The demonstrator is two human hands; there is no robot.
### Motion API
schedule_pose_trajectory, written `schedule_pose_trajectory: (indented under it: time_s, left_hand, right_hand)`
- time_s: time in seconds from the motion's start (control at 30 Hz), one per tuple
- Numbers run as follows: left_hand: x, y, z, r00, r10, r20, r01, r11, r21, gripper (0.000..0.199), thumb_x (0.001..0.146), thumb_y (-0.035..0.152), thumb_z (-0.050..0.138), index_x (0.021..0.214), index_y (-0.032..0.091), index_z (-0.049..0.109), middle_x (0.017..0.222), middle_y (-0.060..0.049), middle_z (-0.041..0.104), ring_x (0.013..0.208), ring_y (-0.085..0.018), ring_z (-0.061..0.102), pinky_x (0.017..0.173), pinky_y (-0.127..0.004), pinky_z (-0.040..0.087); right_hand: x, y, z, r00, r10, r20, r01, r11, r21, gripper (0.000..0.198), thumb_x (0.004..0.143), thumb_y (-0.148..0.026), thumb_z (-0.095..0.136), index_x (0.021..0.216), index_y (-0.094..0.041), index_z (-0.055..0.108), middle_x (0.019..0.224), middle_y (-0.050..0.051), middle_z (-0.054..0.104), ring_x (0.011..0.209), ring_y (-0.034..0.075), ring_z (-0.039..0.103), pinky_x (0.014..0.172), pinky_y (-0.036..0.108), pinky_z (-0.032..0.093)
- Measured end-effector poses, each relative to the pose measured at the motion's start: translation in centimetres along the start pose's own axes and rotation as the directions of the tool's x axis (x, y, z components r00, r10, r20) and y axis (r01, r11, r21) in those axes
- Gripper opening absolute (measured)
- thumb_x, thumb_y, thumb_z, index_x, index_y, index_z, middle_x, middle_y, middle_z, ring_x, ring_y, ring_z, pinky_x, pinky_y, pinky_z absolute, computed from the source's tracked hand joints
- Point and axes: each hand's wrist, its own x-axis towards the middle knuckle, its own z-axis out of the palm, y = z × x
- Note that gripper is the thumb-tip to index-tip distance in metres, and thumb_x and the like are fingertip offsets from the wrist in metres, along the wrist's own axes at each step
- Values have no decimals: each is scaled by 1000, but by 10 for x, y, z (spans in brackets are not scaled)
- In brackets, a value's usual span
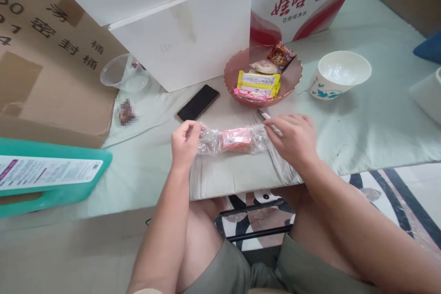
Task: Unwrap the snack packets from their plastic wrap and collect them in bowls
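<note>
"Pink packet [237, 138] in clear wrap [209, 141]: where is it?"

"Over the table [361, 140], left hand [185, 140] and right hand [292, 135] each pinching one end of the wrap."

"How does it handle?"

"Light, probably, the wrap slick and crinkly; those gathered ends look the surest grip."

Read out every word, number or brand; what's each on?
"娃哈哈": white-and-red cardboard carton
"饮用纯净水": same
"X50 汤 桶": brown cardboard box
"50 密封桶": same
"1": same
"4": same
"nabati": pink plastic wrapper
Too small or blurred: clear-wrapped pink package, teal plastic jug, yellow plastic wrappers, white cardboard box.
</note>
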Motion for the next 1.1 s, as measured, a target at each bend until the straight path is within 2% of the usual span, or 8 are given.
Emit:
schedule_pose_trajectory:
  time_s: [0.13,0.27,0.4,0.73,0.8,0.97,1.0,1.1]
  left_hand:
    - [12,3,3,972,-221,-78,206,965,-163,12,78,29,59,71,18,61,70,-1,68,56,-11,61,39,-17,35]
    - [21,-1,6,970,-229,-87,210,960,-183,12,76,27,59,68,18,60,64,1,65,44,-7,47,37,-17,31]
    - [24,-7,4,964,-231,-132,202,959,-200,12,80,26,59,72,18,60,65,1,65,48,-8,53,36,-17,27]
    - [26,-11,-3,952,-264,-157,225,947,-231,14,87,21,57,73,17,59,68,0,65,54,-6,57,49,-15,40]
    - [25,-12,-3,951,-269,-153,228,944,-239,14,87,21,57,73,18,59,68,0,65,55,-7,58,48,-15,40]
    - [24,-15,-6,949,-289,-124,259,943,-209,12,85,28,58,79,18,60,76,-1,68,54,-8,59,41,-17,32]
    - [24,-15,-7,948,-297,-115,270,940,-209,12,85,30,59,82,18,61,80,-1,69,55,-9,60,41,-17,33]
    - [18,-17,-11,933,-352,-69,334,923,-190,20,79,29,65,95,19,62,86,-2,69,64,-10,64,49,-18,42]
  right_hand:
    - [10,-15,-10,965,19,-261,-20,1000,0,23,100,-25,50,99,-25,74,98,9,72,97,28,63,86,44,42]
    - [9,-45,1,934,-348,87,332,930,156,25,97,-24,54,116,-26,69,110,8,71,99,25,63,85,39,45]
    - [4,-54,17,878,-318,357,302,948,102,33,97,-32,58,128,-20,65,116,12,70,102,29,63,84,41,44]
    - [-17,-38,10,840,-461,288,383,878,288,32,98,-19,50,127,-21,63,91,7,73,87,22,66,81,36,46]
    - [-24,-42,-1,775,-495,393,354,855,379,38,96,-16,49,132,-22,61,97,7,75,87,21,68,78,34,49]
    - [-30,-57,-24,489,-580,652,75,772,631,50,96,-20,53,146,-23,48,93,1,78,79,17,71,72,29,54]
    - [-28,-58,-25,515,-563,646,38,768,639,45,98,-21,49,143,-23,51,93,1,78,78,17,72,73,29,54]
    - [-18,-55,-15,778,-366,511,62,854,517,31,101,-23,43,122,-21,66,101,7,77,84,21,72,76,34,56]
